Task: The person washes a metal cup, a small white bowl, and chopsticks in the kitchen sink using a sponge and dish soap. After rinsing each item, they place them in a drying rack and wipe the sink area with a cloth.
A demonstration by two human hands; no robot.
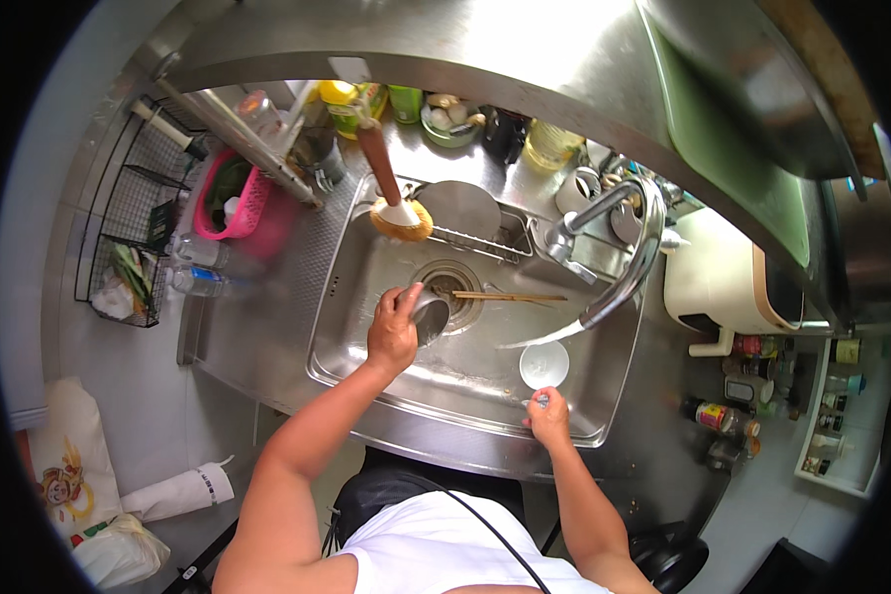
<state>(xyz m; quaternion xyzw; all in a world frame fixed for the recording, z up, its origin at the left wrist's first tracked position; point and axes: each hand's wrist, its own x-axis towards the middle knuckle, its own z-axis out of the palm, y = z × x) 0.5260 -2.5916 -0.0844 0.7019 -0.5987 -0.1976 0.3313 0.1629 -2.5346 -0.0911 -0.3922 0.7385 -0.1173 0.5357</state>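
My left hand (393,334) grips a metal cup (431,318), tilted over the sink (386,271) beside the drain (454,291). My right hand (547,417) holds a small white bowl or cup (544,364) near the sink's front right; its contact with the fingers is partly hidden. Water streams leftward from the curved metal faucet (638,260), just above the white vessel. A pair of wooden chopsticks (511,295) lies in the sink, reaching towards the drain.
A wooden-handled brush (399,220) hangs over the sink's back left. Behind stands a wire rack (482,245) with a round grey disc (460,208). A pink basket (232,194) and plastic bottles (197,281) are on the left, a cream appliance (720,275) on the right. A metal shelf (445,70) overhangs the back.
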